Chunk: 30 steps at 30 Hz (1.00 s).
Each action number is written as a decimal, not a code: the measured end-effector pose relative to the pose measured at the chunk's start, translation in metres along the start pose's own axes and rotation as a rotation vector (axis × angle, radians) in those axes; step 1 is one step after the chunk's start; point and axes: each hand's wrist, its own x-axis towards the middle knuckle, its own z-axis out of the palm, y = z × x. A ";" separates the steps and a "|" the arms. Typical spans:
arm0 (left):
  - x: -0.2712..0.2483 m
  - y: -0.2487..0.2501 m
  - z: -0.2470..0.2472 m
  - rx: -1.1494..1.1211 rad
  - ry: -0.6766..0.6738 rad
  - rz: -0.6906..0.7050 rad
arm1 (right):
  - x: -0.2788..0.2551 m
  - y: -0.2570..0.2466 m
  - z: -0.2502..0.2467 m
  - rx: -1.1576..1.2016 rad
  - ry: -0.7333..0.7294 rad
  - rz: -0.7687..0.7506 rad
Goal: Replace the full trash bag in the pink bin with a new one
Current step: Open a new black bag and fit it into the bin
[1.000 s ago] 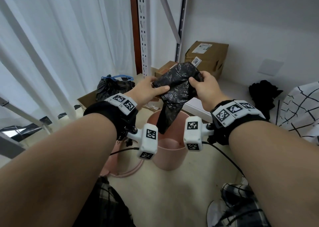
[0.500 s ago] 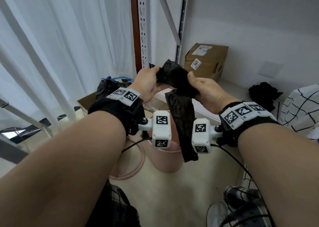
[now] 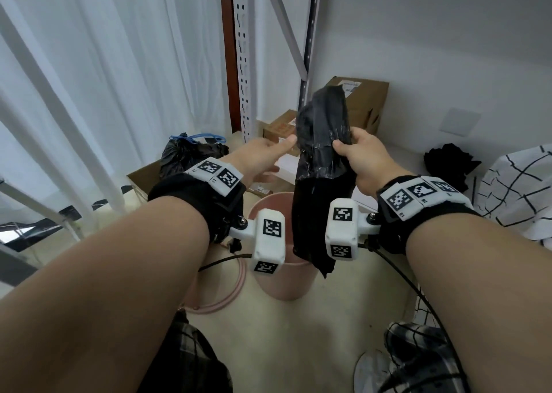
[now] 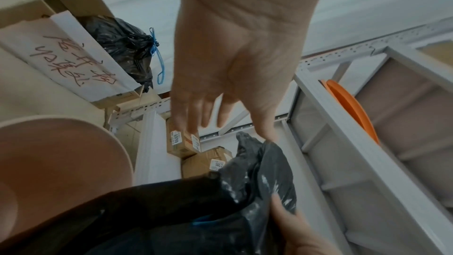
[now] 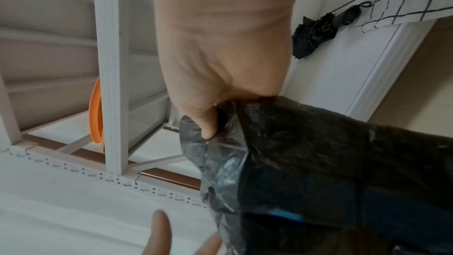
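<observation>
black crumpled plastic bag (image 3: 321, 165) now clenched by right grip (image 3: 363, 156) alone, left grip (image 3: 263, 156) released, unfolding over round pink bin (image 3: 268, 204) pending.

We wear a black band (image 3: 195, 195) on the left wrist and another (image 3: 418, 222) on the right, each topped by white blocks printed with black square codes. A white camera pod (image 3: 268, 240) juts from each on a screwed bracket, trailing a black cable (image 3: 400, 270). Bare forearms; dark plaid trousers (image 3: 191, 359).
</observation>
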 end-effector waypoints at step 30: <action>0.004 0.001 -0.001 -0.223 0.128 0.198 | -0.013 -0.008 0.052 -0.226 -0.196 -0.089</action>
